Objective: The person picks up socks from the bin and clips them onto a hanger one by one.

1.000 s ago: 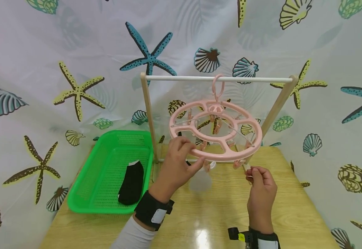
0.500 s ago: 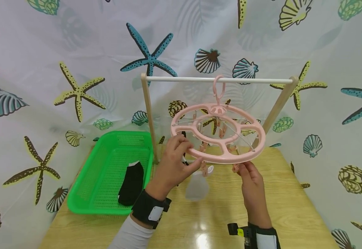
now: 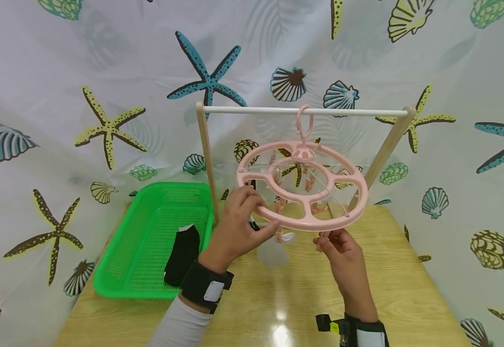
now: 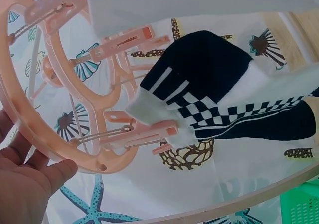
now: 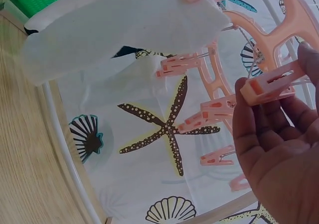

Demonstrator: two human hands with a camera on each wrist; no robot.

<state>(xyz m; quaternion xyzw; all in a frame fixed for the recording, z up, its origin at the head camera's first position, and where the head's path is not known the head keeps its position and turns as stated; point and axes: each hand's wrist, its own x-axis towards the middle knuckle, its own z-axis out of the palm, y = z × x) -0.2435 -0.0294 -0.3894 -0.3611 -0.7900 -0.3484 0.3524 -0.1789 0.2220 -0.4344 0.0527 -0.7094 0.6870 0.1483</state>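
Note:
A round pink clip hanger (image 3: 304, 223) hangs by its hook from a white rail, its ring tilted toward me. My left hand (image 3: 236, 229) holds the ring's front left edge between thumb and fingers. Under the front right edge, my right hand (image 3: 345, 258) pinches a pink clothespin (image 5: 271, 84) that dangles from the ring; no cloth shows in its jaws. In the left wrist view, a black-and-white checkered sock (image 4: 209, 69) hangs from another clip. A plain white sock (image 5: 124, 32) is clipped beside it, seen mostly as a pale blur in the head view.
Left of the stand, a green basket (image 3: 104, 289) holds a black sock (image 3: 182, 255). The stand has wooden posts (image 3: 208, 164) and a white top rail (image 3: 252, 110). Several unused clothespins (image 5: 217, 157) dangle below the ring. A patterned curtain backs the wooden table (image 3: 408, 289).
My right hand has come in leftward from beside the ring and taken hold of a clothespin under its edge. My left hand keeps its hold; the ring has shifted slightly.

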